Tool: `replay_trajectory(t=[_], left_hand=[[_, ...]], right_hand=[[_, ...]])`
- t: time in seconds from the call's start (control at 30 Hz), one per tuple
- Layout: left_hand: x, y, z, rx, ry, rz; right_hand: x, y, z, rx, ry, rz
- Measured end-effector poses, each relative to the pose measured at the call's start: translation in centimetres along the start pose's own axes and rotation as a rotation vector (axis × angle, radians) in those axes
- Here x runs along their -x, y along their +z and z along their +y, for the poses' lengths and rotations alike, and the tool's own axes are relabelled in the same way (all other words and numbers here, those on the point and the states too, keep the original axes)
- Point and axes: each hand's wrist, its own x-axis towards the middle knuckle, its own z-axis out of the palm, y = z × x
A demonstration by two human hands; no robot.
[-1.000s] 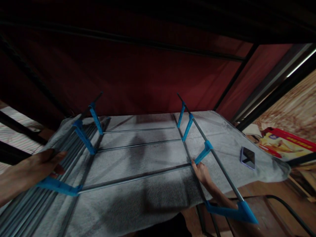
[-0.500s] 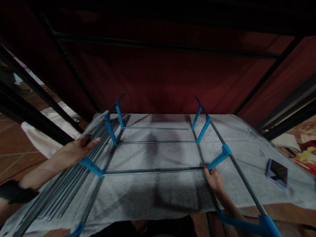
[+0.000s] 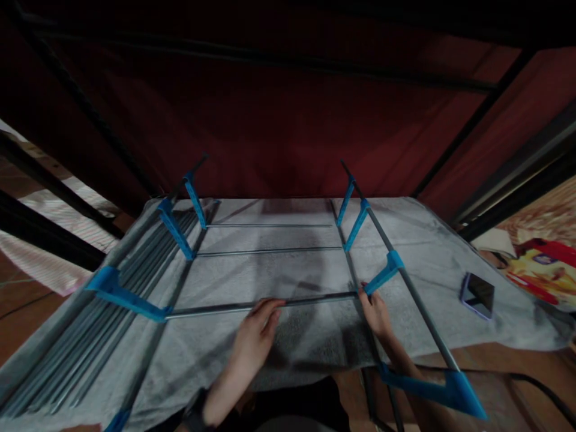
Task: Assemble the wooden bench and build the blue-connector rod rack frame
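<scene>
A rack frame of grey metal tubes and blue plastic brackets stands on a grey cloth. My left hand (image 3: 256,336) has its fingers over the nearest metal cross tube (image 3: 207,310), near its middle, and appears closed on it. At that tube's right end my right hand (image 3: 377,313) pinches the foot of a blue plastic bracket (image 3: 382,274), beside the lower side tube. Another blue bracket (image 3: 130,300) sits at the tube's left end, with no hand on it. Two thinner cross tubes (image 3: 270,250) lie farther back between the sides.
Several loose metal tubes (image 3: 112,318) lie along the left of the grey cloth (image 3: 432,240). A phone (image 3: 477,295) rests at the right, near a colourful packet (image 3: 544,270). Dark metal bars (image 3: 481,120) and a red panel (image 3: 279,132) stand behind.
My left hand has left the left bracket and moved right onto the nearest cross tube. My right hand stays at the right joint. The view has shifted slightly.
</scene>
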Motion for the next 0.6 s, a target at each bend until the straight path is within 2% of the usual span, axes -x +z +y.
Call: replay_trajectory(t=[0.1, 0.17, 0.23, 0.33, 0.43, 0.6], left_hand=[[-2.7, 7.9, -0.7, -0.033, 0.074, -0.162], [-4.1, 11.3, -0.6, -0.107, 0.146, -0.243], [-5.3, 13.5, -0.4, -0.193, 0.208, -0.33], [-6.4, 15.0, -0.5, -0.294, 0.252, -0.418], [-6.9, 15.3, -0.9, -0.339, 0.28, -0.425], [-7.1, 15.4, -1.3, -0.349, 0.309, -0.442]], right_hand=[[0.3, -1.0, -0.8, -0.016, 0.036, -0.061], [0.3, -1.7, -1.1, -0.014, 0.03, -0.109], [0.3, -2.2, -1.2, -0.03, 0.015, -0.139], [0.0, -2.7, -1.0, -0.077, -0.013, -0.163], [-0.3, -2.8, -0.8, -0.084, -0.011, -0.176], [0.0, -2.6, -1.1, 0.008, 0.077, -0.175]])
